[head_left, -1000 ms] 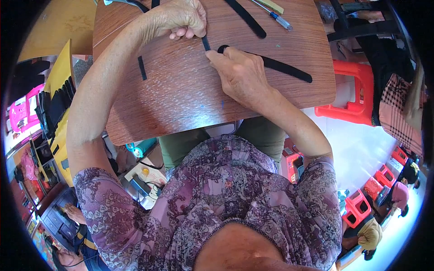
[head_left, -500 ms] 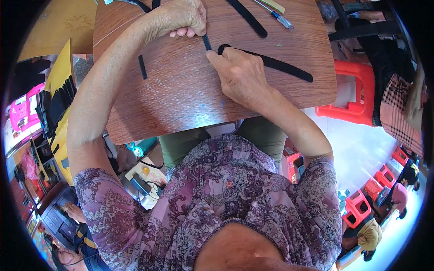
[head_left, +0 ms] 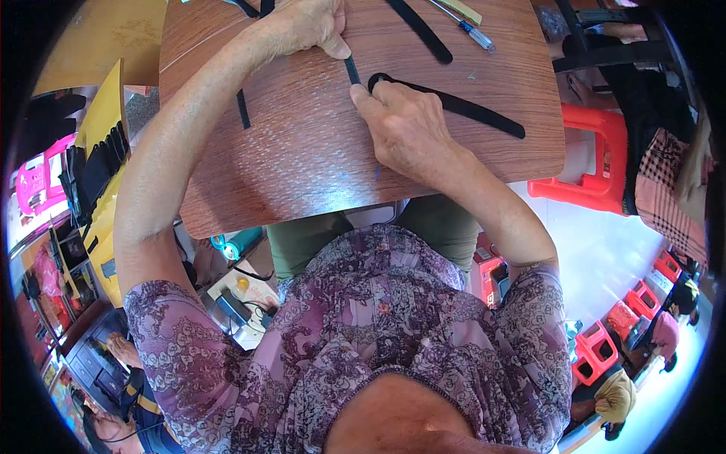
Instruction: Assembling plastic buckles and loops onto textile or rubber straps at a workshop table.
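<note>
A narrow black strip (head_left: 352,71) runs between my two hands over the brown wooden table. My left hand (head_left: 314,29) is at the strip's far end, its thumb pressed there and its other fingers partly hidden at the picture's top edge. My right hand (head_left: 408,125) pinches the near end between thumb and curled fingers. Just beyond the right knuckles lies a long black strap (head_left: 484,115) with rounded ends, partly covered by that hand. A second long black strap (head_left: 422,32) lies farther off. Beside my left forearm rests another short black strip (head_left: 243,111).
A screwdriver (head_left: 478,36) with a clear blue handle lies at the table's far right, beside a yellowish strip (head_left: 461,10). Red plastic stools (head_left: 586,193) stand to the right. A yellow board (head_left: 106,181) with black straps is on the left. Other people sit nearby.
My left thumb has straightened and points down the strip, and the curled fingers seen below that hand no longer show. My right hand keeps its pinch, almost unmoved.
</note>
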The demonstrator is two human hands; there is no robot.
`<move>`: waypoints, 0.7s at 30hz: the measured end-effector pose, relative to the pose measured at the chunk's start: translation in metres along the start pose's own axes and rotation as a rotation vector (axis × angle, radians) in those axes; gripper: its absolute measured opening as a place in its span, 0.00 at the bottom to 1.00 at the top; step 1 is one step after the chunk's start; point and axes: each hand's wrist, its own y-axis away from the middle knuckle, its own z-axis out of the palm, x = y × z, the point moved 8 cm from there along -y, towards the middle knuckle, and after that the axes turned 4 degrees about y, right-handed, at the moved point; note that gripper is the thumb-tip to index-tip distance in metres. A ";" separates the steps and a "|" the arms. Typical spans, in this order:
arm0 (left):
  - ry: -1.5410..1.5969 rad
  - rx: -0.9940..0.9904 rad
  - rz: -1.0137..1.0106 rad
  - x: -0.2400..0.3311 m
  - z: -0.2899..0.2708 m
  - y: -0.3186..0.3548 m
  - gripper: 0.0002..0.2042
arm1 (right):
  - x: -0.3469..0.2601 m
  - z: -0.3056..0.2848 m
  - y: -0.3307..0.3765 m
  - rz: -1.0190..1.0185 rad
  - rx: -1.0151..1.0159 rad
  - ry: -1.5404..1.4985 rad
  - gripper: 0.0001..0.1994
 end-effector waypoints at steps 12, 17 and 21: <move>0.161 0.146 -0.136 0.003 -0.011 0.017 0.03 | 0.000 -0.012 0.014 -0.026 0.058 -0.069 0.15; -0.418 0.559 0.384 0.068 0.004 0.088 0.12 | 0.015 -0.056 0.031 0.072 0.189 0.126 0.15; -0.554 0.418 0.433 0.091 0.034 0.107 0.17 | 0.034 -0.059 0.037 0.100 0.202 0.351 0.11</move>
